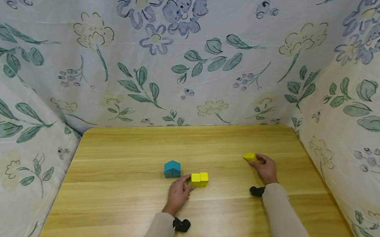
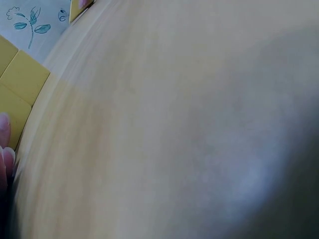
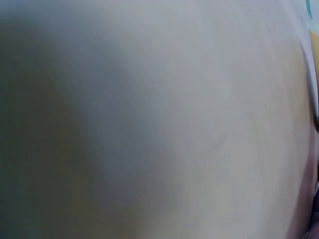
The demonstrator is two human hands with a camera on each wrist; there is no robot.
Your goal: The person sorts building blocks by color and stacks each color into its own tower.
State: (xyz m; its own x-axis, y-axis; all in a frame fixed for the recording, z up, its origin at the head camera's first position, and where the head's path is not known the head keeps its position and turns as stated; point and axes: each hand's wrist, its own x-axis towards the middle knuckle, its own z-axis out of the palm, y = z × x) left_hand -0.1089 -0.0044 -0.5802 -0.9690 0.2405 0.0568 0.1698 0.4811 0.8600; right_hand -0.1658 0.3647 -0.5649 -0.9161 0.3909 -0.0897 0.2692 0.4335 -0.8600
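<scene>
Yellow blocks (image 1: 199, 179) stand stacked near the middle of the table, with two cubes side by side on top. My left hand (image 1: 178, 194) is at the stack's left side, thumb and index finger holding a lower yellow block. In the left wrist view, fingertips (image 2: 5, 130) lie against the yellow blocks (image 2: 25, 74). Farther right, my right hand (image 1: 266, 168) pinches a yellow wedge-shaped block (image 1: 250, 157) at its right end. The right wrist view catches only a sliver of a yellow block (image 3: 314, 50) at its right edge.
A blue house-shaped block group (image 1: 172, 169) with a peaked top stands behind and left of the yellow stack. All of this is on a wood-grain table (image 1: 111, 160). Floral cloth (image 1: 187, 92) hangs at the back and both sides. Black wrist cameras (image 1: 181, 225) are worn on both wrists.
</scene>
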